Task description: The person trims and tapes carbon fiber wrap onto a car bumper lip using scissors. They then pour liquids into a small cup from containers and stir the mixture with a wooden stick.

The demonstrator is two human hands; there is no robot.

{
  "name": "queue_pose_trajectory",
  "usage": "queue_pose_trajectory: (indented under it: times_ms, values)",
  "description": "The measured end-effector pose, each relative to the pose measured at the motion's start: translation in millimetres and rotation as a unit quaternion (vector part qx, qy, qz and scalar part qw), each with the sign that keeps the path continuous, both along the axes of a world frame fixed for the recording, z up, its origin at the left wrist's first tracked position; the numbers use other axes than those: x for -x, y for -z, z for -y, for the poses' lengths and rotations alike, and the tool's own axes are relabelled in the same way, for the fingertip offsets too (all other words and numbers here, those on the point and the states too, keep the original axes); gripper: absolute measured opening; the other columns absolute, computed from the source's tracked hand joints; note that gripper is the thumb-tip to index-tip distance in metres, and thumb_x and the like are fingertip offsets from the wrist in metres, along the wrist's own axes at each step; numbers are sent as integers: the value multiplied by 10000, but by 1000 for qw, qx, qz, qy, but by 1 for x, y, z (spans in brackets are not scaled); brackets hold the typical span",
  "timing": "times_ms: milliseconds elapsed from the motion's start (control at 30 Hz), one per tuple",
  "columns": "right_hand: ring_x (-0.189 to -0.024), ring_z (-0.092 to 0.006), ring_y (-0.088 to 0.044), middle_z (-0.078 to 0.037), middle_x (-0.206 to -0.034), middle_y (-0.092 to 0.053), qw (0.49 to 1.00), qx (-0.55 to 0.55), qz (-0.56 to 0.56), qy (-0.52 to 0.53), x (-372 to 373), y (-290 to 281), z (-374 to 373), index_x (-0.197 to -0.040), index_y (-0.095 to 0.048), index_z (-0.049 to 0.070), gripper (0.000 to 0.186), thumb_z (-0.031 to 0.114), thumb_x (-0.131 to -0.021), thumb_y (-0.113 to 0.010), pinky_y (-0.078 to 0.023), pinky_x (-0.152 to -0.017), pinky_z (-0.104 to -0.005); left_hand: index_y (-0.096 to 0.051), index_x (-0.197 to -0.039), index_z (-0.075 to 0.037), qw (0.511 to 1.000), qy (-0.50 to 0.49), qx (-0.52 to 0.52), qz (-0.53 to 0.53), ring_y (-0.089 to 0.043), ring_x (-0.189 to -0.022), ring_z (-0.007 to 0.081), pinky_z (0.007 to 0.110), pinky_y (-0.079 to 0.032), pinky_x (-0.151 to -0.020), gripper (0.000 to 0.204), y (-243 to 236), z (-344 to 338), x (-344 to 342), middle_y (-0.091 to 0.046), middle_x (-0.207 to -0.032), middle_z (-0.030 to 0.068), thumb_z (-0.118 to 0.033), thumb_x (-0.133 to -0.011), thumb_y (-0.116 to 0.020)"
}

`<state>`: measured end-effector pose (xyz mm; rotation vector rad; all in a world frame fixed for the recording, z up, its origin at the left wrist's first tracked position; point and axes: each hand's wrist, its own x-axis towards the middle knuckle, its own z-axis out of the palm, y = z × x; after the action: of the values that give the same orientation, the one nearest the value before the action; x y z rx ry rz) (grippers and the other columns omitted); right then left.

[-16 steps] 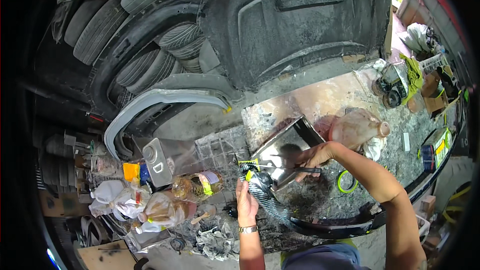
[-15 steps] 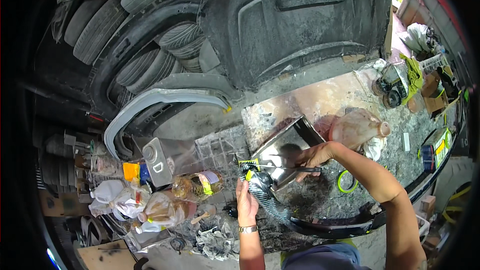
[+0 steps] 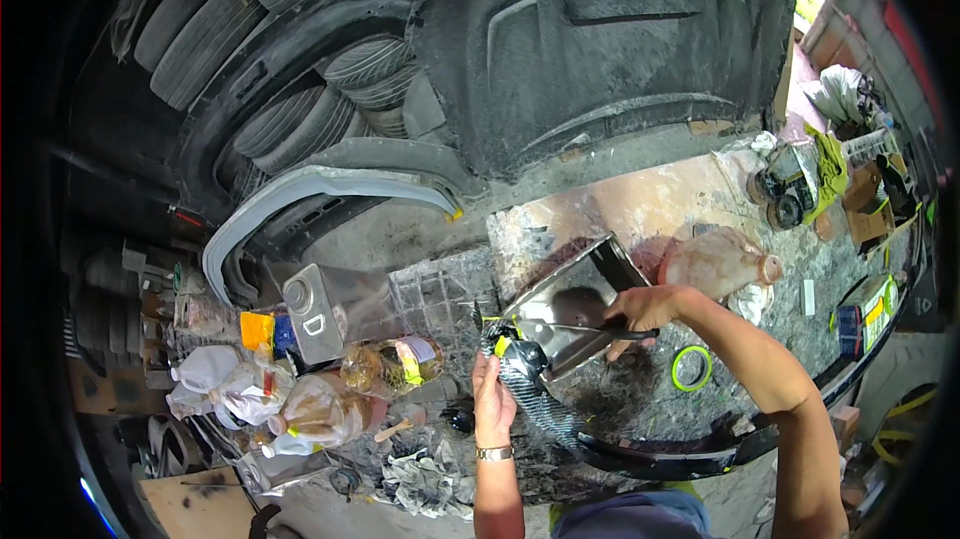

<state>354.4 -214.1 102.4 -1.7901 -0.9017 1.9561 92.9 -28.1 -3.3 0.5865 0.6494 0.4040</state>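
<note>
My left hand (image 3: 492, 404), a metal watch on its wrist, grips the near end of a long curved black car trim piece (image 3: 535, 394) with a woven carbon-look surface. Yellow-green tape (image 3: 503, 344) is stuck around that end. Over a shiny rectangular metal tray (image 3: 610, 269), my right hand (image 3: 642, 311) is closed around a long thin tool (image 3: 565, 328) with a dark handle; its exact kind is unclear. The tool's thin end reaches to the taped end of the trim. A roll of yellow-green tape (image 3: 691, 368) lies right of the tray.
A pinkish plastic jug (image 3: 715, 264) lies behind my right hand. On the left are a metal can (image 3: 318, 314), a clear bottle (image 3: 385, 369) and several plastic jugs (image 3: 320, 409). Crumpled paper (image 3: 420, 479) lies near the front edge. A black car hood (image 3: 610, 59) and tyres (image 3: 205, 44) stand beyond.
My right hand has moved slightly right and up with the tool, whose thin end stays by the taped part. My left hand keeps its hold on the trim. The view has shifted a little.
</note>
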Motion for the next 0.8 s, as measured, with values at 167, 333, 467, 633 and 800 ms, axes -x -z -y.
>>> queue_pose_trajectory:
  times_ms: [167, 333, 467, 633, 800]
  values:
    - [-595, -105, -544, -18, -768, -599, 999, -38, 24, -12, 8, -22, 21, -1153, -587, 82, 728, 665, -729, -691, -447, -533, -268, -540, -1226, -54, 995, -11, 92, 32, -560, -1085, 163, 330, -429, -965, 318, -13, 6, -13, -596, -1193, 47, -247, -973, -547]
    - [-780, -187, -612, -102, -989, -621, 985, 77, 55, -146, 17, -108, -41, -1354, -482, 50, 935, 744, -738, -597, -518, -658, -334, -594, -1113, -72, 997, -50, 59, 9, -565, -1035, 126, 291, -434, -916, 226, -8, 0, -9, -619, -1091, 15, -238, -961, -572]
    - [-801, -188, -625, -92, -890, -646, 960, 244, 94, -102, 36, -144, -96, -1113, -622, -13, 910, 762, -639, -674, -504, -707, -353, -614, -1101, -52, 991, -56, 122, 6, -577, -1000, 119, 281, -453, -874, 245, 12, -3, -9, -633, -1078, 17, -250, -964, -567]
    - [-738, -205, -646, -97, -843, -653, 912, 353, 84, -190, 26, -141, -159, -961, -650, 1, 832, 767, -640, -667, -563, -670, -305, -607, -1045, -81, 984, -9, 176, 8, -605, -842, 103, 275, -485, -749, 226, -10, -13, -17, -648, -948, 6, -285, -958, -565]
    - [-708, -200, -640, -97, -882, -641, 881, 399, 109, -229, 37, -141, -205, -1044, -654, 24, 824, 743, -642, -689, -543, -614, -292, -574, -940, -101, 982, -41, 176, 58, -558, -838, 71, 231, -437, -758, 165, -30, -15, -22, -606, -904, -21, -247, -916, -648]
